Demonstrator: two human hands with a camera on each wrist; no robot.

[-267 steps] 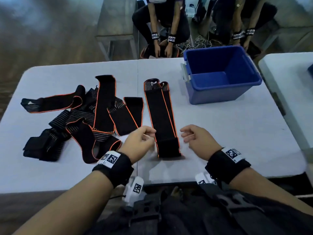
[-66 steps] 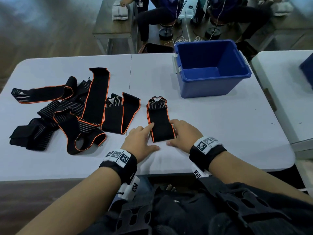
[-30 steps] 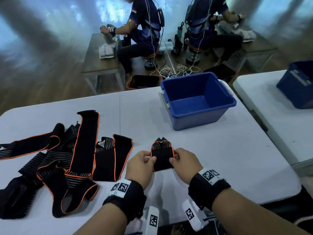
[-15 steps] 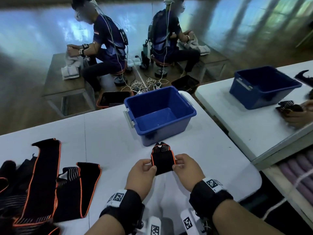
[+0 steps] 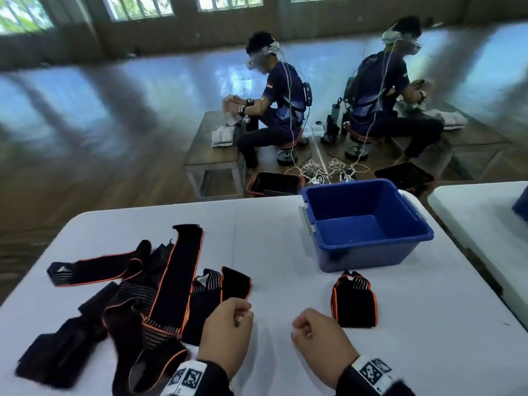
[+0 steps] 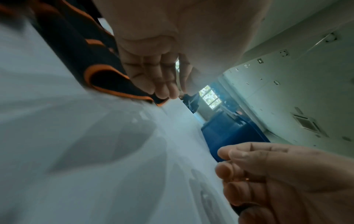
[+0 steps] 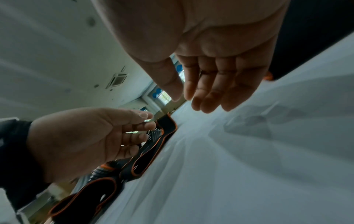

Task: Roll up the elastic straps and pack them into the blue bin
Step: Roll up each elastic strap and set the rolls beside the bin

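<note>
A rolled black strap with orange edging (image 5: 354, 302) lies on the white table (image 5: 274, 241), just in front of the blue bin (image 5: 368, 224), which holds no straps. A pile of unrolled black-and-orange straps (image 5: 160, 287) covers the table's left side. My left hand (image 5: 243, 310) hovers at the pile's right edge, fingers loosely curled and holding nothing. My right hand (image 5: 300, 330) hangs left of the rolled strap, relaxed and empty. The right wrist view shows its fingers (image 7: 206, 91) nearly straight. In the left wrist view my left fingers (image 6: 159, 78) hang beside a strap (image 6: 91, 63).
A second white table (image 5: 480, 224) stands close on the right with a blue bin at its edge. Two people sit at low benches on the floor beyond. A dark crate (image 5: 274, 182) sits on the floor behind my table.
Both hands have let go of the rolled strap, which now lies on the table before the bin. The hands have drawn back and left, toward the pile.
</note>
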